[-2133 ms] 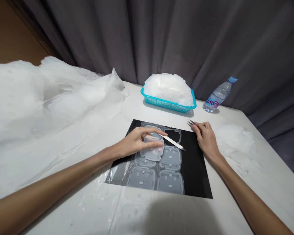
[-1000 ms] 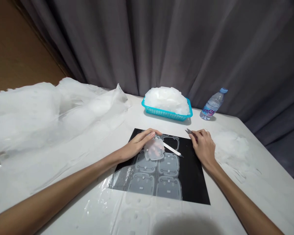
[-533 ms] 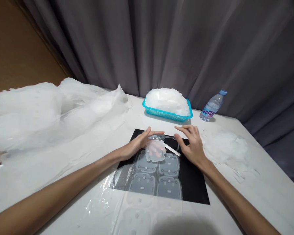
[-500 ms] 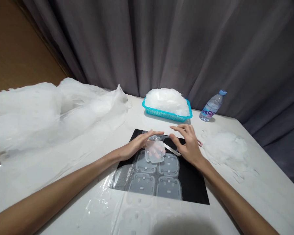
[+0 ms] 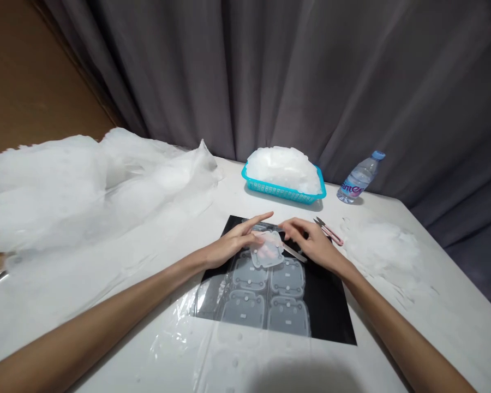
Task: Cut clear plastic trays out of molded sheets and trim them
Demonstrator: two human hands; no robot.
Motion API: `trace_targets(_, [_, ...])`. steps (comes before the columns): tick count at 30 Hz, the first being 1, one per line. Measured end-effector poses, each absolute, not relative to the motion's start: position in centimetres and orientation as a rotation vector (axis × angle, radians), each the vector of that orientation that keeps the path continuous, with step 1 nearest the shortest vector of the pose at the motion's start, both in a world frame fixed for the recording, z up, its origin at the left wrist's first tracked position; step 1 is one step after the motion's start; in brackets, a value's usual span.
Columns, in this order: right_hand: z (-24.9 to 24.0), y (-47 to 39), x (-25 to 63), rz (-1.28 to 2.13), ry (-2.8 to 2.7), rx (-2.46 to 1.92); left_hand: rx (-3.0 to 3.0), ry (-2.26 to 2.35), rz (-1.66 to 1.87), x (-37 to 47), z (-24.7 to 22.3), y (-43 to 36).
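My left hand (image 5: 239, 237) holds a translucent, rounded-square plastic piece (image 5: 267, 250), with the thumb on it and the index finger stretched out. Close by on the right is my right hand (image 5: 309, 240), its fingers bent together near the piece's edge; what they hold, if anything, is hidden. A thin pale strip (image 5: 295, 252) lies just below my right hand. Beneath both hands, a clear sheet of similar rounded-square shapes (image 5: 287, 277) lies partly over a black mat (image 5: 335, 311).
Heaped white film (image 5: 65, 185) covers the table's left. A turquoise basket (image 5: 284, 191) of white pieces stands at the back, with a water bottle (image 5: 359, 179) to its right. Pink-handled snips (image 5: 331, 233) and a pile of thin scraps (image 5: 387, 245) lie at right.
My right hand's spread fingers have drawn together and come nearer the plastic piece. My left thumb now shows on the piece. The view has shifted slightly, and the snips show more.
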State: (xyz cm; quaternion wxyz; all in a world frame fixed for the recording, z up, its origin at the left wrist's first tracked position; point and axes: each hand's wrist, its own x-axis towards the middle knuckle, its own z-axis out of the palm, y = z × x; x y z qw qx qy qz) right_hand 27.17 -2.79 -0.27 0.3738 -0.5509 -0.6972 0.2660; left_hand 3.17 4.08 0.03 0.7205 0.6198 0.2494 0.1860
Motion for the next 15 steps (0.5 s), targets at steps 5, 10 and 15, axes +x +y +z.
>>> trace_targets(5, [0.7,-3.5,25.5,0.626,-1.867,-1.325,1.418,0.613,0.494,3.2,-0.4,4.0])
trace_targets(10, [3.3,-0.8,28.0,0.271,-1.642,-1.346,1.316,0.526,0.571,3.5,-0.7,3.8])
trace_targets(15, [7.8,7.3,32.4,0.145,-1.281,-1.413,1.431,0.443,0.592,3.5,-1.3,3.8])
